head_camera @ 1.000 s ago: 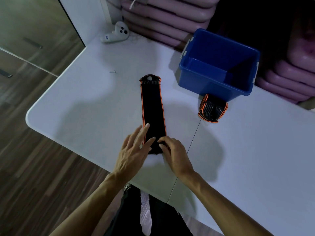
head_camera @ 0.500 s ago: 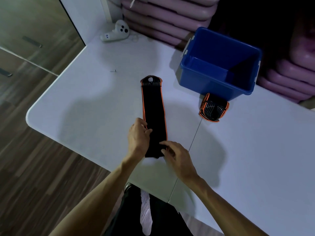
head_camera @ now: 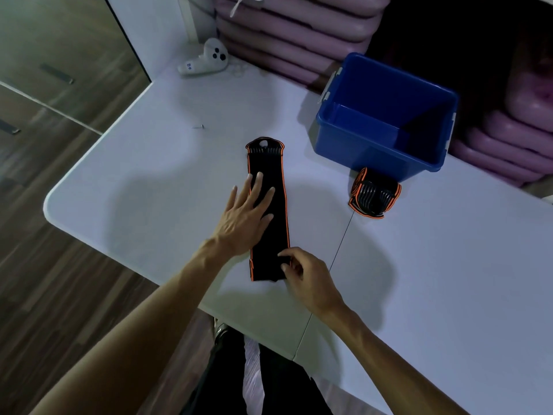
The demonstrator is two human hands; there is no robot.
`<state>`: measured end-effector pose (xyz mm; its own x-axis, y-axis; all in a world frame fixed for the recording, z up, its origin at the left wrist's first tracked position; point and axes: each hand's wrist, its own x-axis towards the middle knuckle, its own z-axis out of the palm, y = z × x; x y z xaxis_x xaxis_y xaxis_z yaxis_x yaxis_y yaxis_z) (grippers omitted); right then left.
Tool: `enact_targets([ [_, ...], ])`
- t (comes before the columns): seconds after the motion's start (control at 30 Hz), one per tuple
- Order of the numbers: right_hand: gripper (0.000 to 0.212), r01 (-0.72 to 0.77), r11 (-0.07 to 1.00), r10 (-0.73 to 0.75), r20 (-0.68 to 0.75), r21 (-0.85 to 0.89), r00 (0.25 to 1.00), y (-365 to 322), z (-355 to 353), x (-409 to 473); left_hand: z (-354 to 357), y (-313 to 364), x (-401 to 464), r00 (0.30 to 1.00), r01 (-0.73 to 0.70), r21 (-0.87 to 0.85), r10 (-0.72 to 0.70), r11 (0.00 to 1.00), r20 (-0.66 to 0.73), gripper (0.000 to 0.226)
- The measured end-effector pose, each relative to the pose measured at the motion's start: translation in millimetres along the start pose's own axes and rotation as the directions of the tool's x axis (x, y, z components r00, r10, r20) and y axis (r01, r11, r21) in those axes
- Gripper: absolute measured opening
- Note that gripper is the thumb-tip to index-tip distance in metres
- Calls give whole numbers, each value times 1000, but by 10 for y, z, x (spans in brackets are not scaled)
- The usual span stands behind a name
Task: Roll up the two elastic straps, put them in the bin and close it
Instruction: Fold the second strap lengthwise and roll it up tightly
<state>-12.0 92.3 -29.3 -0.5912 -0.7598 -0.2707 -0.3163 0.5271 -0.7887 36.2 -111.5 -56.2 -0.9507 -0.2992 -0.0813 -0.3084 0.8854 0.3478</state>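
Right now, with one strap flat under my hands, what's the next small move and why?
Probably start rolling the near end away from you. The flat strap lies unrolled, your left hand pressed flat on its middle and your right hand pinching its near corner. The other strap already sits rolled beside the open bin, so this one is what remains.

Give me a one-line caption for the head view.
Left hand flat on the unrolled strap, right hand pinching its near end; rolled strap beside open blue bin.
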Motion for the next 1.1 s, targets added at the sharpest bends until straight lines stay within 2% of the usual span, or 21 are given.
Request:
enact_targets([
  [0.1,23,24,999,-24,3,-40,1000,21,24,-25,37,-77,174,993,76,43,-80,996,85,58],
  [0.27,24,40,997,-41,-8,-69,999,37,42,-35,28,-113,424,978,181,105,-190,978,84,57],
  [0.5,24,80,997,-80,-20,-18,997,52,80,-48,-106,-209,724,974,177,268,-208,947,93,58],
  [0.6,24,81,993,-85,-51,-83,995,86,111,-45,-189,-217,797,967,180,308,-225,934,118,58],
  [0.7,30,117,970,-130,-46,-211,990,79,144,-59,-297,-215,858,976,140,330,-186,933,110,58],
  [0.8,33,191,899,-227,-45,-394,973,63,173,-60,-367,-226,900,981,105,337,-153,936,119,58],
  [0.87,32,216,813,-300,-72,-541,951,39,169,-73,-351,-218,897,980,107,343,-157,933,120,58],
  [0.93,50,235,680,-347,-23,-694,937,33,170,-88,-312,-216,877,979,119,334,-167,935,119,58],
  [1.0,67,268,573,-358,57,-775,932,50,192,-93,-297,-226,871,979,119,326,-166,938,120,58],
  [1.1,60,293,489,-403,85,-821,911,80,225,-44,-334,-247,893,979,110,317,-157,942,127,58],
])
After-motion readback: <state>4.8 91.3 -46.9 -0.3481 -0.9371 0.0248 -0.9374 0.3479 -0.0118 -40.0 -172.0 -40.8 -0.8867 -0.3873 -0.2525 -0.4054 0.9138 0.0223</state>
